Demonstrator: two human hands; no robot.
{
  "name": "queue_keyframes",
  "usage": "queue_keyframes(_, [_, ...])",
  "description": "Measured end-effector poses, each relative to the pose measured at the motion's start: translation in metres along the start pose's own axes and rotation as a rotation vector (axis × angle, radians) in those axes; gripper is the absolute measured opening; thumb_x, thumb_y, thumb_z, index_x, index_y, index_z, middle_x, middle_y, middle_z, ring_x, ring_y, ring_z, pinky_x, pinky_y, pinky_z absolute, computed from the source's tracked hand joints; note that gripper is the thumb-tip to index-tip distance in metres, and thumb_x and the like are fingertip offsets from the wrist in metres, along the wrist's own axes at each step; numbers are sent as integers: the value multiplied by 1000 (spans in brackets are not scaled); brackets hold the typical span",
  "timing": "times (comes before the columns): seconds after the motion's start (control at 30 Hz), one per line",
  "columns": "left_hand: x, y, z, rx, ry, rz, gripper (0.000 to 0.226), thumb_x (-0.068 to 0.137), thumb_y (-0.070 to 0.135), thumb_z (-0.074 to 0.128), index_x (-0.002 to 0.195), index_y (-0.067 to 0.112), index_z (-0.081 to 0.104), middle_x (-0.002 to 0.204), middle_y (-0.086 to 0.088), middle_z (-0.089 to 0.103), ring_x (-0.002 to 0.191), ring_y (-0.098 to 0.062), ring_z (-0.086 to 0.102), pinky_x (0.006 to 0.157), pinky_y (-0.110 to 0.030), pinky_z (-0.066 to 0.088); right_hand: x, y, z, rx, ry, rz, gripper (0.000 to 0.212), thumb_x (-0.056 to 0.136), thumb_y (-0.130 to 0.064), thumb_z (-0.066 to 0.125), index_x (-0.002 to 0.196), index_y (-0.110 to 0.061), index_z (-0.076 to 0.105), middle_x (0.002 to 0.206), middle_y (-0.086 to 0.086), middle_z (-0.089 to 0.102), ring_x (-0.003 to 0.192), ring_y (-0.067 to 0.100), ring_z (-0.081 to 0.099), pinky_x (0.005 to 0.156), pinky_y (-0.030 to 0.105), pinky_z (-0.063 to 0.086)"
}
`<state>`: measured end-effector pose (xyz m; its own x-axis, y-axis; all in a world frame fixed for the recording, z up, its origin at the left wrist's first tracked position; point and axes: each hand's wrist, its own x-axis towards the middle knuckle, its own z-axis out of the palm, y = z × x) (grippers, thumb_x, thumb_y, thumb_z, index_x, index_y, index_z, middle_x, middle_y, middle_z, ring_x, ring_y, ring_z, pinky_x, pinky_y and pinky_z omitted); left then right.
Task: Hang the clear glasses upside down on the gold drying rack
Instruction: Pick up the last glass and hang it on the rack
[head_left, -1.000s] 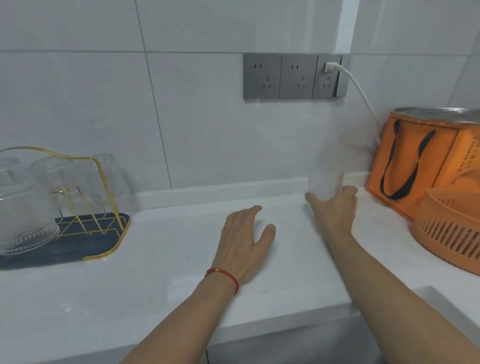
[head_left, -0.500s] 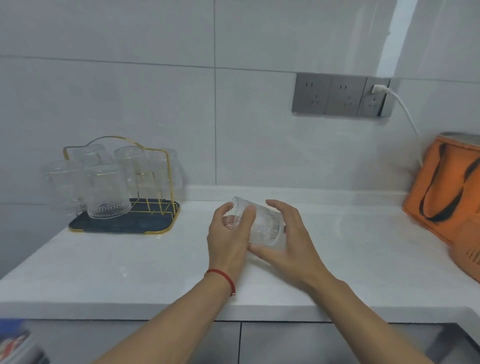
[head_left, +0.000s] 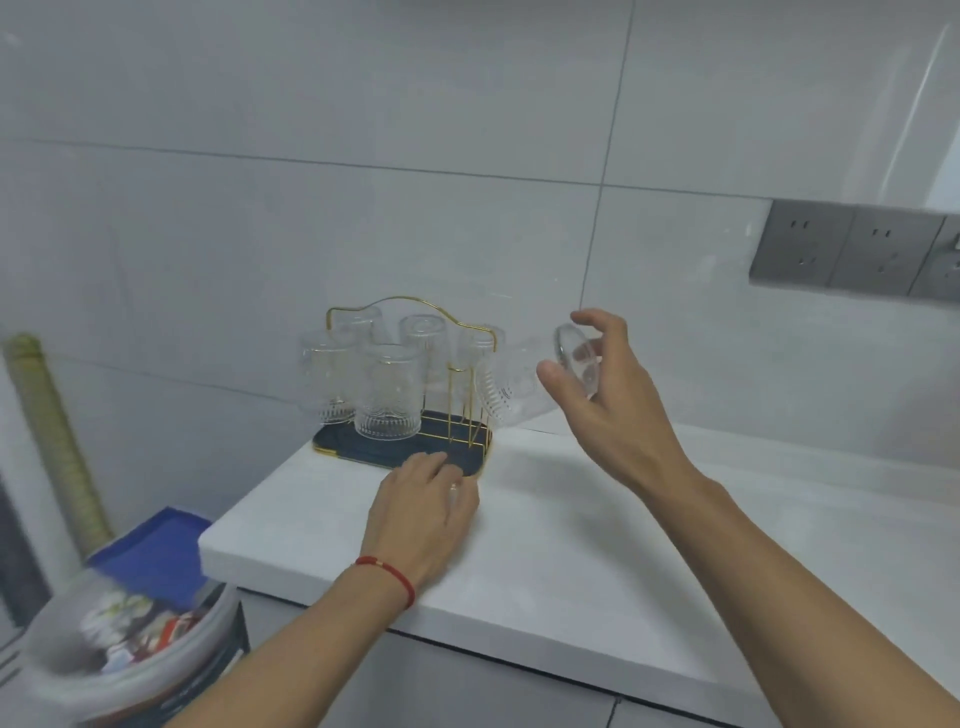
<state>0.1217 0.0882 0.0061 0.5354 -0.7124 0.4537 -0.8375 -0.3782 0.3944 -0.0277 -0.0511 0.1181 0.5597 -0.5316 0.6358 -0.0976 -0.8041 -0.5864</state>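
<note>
Head view. The gold drying rack (head_left: 415, 374) is taken as the landmark; it stands on a dark tray (head_left: 358, 451) at the left end of the white bench (head_left: 571, 545). Five clear glasses (head_left: 387, 389) are already hung upside down on it. A sixth glass (head_left: 524, 384) is held just right of the rack, tilted on its side, mouth toward the free gold prongs (head_left: 460, 405). The grip of the right hand (head_left: 608, 405) is closed around the base end only, thumb and fingertips on the rim of the base. The left hand (head_left: 421, 514) is laid flat on the bench, its fingers touching the tray edge, nothing held.

Hazards, as judged:
- A shallow fingertip grip on smooth glass may slip during inversion.
- The mouth may strike the prong or a neighbouring glass if lowered off-centre.
- The light rack may be tipped if not steadied.
</note>
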Motion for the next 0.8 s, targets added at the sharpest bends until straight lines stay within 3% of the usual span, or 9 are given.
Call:
queue_keyframes(0.07, [0,-2,7,27,-16,15,41,100,39,39,114,13,68,119,-4,67,116,-26,57,98,-38,42,21,-16,10,-118,3,-72,53,94,-59,53,140,-39,36,127,-2,58,106,14,62,87,41,50])
queue_keyframes(0.17, [1,1,10,102,-9,41,39,95,44,30,82,18,56,85,3,59,90,-22,59,79,-32,37,48,-33,28,-281,-51,-126,55,95,-62,49,142,-36,40,130,3,61,113,22,63,88,41,49])
queue_keyframes(0.23, [1,0,10,105,-4,41,34,94,44,31,76,20,45,78,5,47,83,-20,55,75,-30,33,62,-39,41,-394,-106,-134,57,95,-64,47,143,-36,41,129,6,62,114,28,64,87,41,48])
queue_keyframes(0.4, [0,-3,15,110,-7,57,38,94,43,36,82,14,58,90,-3,63,94,-22,56,83,-35,40,76,-41,72,-527,-190,-99,59,90,-64,48,140,-34,51,121,9,65,110,34,64,84,41,45])
queue_keyframes(0.63, [0,-5,18,89,40,52,39,92,39,41,81,8,62,89,-8,64,93,-27,58,83,-39,43,74,-34,98,-542,-281,-52,59,87,-61,55,140,-35,60,139,8,64,126,32,60,94,42,48])
queue_keyframes(0.8, [0,-6,20,77,71,82,39,92,38,43,80,7,63,89,-9,65,92,-29,58,82,-41,45,73,-31,99,-549,-306,-13,63,84,-68,53,138,-36,62,144,4,62,125,33,62,92,43,48])
